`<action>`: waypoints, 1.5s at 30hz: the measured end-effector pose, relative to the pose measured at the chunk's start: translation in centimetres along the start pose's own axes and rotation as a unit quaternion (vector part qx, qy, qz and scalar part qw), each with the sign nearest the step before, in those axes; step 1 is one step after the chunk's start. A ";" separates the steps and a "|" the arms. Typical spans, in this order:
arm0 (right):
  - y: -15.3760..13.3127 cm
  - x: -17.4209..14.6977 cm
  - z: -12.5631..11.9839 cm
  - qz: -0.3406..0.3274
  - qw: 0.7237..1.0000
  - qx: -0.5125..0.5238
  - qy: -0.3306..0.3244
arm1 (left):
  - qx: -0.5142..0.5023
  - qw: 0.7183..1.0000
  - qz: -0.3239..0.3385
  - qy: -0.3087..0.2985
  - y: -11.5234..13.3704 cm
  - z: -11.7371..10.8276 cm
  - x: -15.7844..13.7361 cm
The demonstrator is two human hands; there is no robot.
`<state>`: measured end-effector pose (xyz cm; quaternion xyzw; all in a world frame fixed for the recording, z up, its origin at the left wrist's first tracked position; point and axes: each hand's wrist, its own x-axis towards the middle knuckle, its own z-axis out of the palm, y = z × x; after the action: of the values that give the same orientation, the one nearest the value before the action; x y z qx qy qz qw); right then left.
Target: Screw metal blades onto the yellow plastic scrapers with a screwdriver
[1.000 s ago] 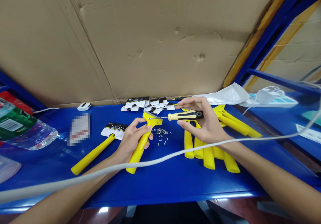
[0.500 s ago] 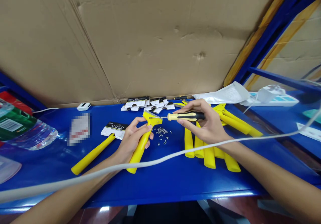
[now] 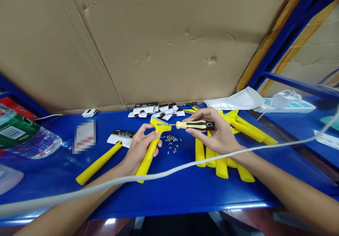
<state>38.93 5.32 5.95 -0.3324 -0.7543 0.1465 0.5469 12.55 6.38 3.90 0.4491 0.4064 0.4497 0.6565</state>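
I see the left hand [image 3: 143, 140] wrapped round the scraper [image 3: 149, 155] over the middle of the table [image 3: 169, 195], back from the front edge; a slack hold could let it twist. Screws [image 3: 171, 138] lie loose to its right, easily scattered by a knock. The right hand [image 3: 219, 130] pinches the screwdriver [image 3: 195, 124], whose tip, pushed askew, could slip.

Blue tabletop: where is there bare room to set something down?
Bare: the front of the blue tabletop, between the left forearm and right forearm; the gap between the screws and nuts and the yellow handles. Crowded: beneath the right hand, where those handles cluster, and along the back, with black-and-white cards and a white bag.
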 end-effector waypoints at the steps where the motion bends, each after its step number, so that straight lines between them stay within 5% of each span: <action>1: 0.1 0.0 0.0 0.004 1.000 -0.018 0.012 | 0.002 1.000 0.002 -0.002 0.0 0.0 -0.1; 7: 0.1 0.3 -0.2 0.049 0.995 -0.072 0.054 | 0.006 1.000 0.004 -0.007 0.1 0.4 -0.2; 13: -0.5 0.0 0.0 -0.006 1.000 -0.010 0.007 | 0.010 1.000 0.006 0.000 0.1 0.4 -0.2; 21: 0.2 0.3 -0.4 0.038 0.994 -0.092 0.043 | 0.025 1.000 0.008 -0.011 0.2 0.4 -0.3; 27: -0.1 0.3 -0.3 -0.007 1.000 0.010 -0.016 | 0.016 1.000 0.014 0.005 0.1 0.5 0.0; 36: 0.0 0.5 -0.4 0.024 0.996 -0.090 0.015 | 0.021 1.000 0.014 -0.002 0.1 0.5 -0.4; 40: 0.4 0.5 -0.3 0.058 0.995 -0.079 0.014 | 0.032 0.999 0.020 -0.009 0.2 0.5 -0.3; 45: -0.1 0.3 -0.4 0.014 0.999 -0.019 -0.035 | 0.015 0.999 0.029 0.012 0.3 0.6 -0.2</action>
<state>39.22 5.43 6.36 -0.3480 -0.7710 0.1518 0.5113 12.99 6.16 4.39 0.4656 0.4076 0.4675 0.6312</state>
